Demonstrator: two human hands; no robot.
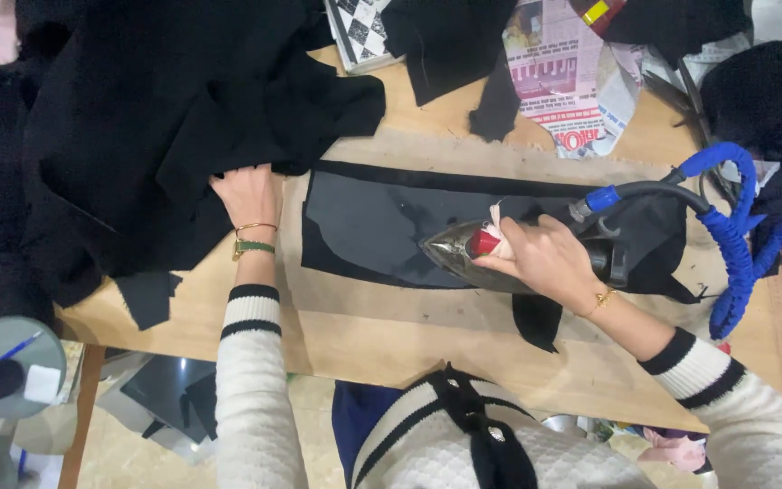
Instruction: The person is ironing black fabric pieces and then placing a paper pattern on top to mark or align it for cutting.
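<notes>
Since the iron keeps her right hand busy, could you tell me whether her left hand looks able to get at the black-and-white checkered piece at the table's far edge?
Probably, with a stretch: the left hand rests on the black fabric pile, the checkered piece lies uncovered beyond it, and only soft cloth lies between.

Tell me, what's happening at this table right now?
A person is ironing black cloth on a wooden table. The right hand grips the handle of a steam iron, whose tip rests on a flat dark fabric panel. A blue coiled hose runs from the iron's back end. The left hand lies at the edge of a pile of black fabric pieces. Newspaper lies at the far side.
</notes>
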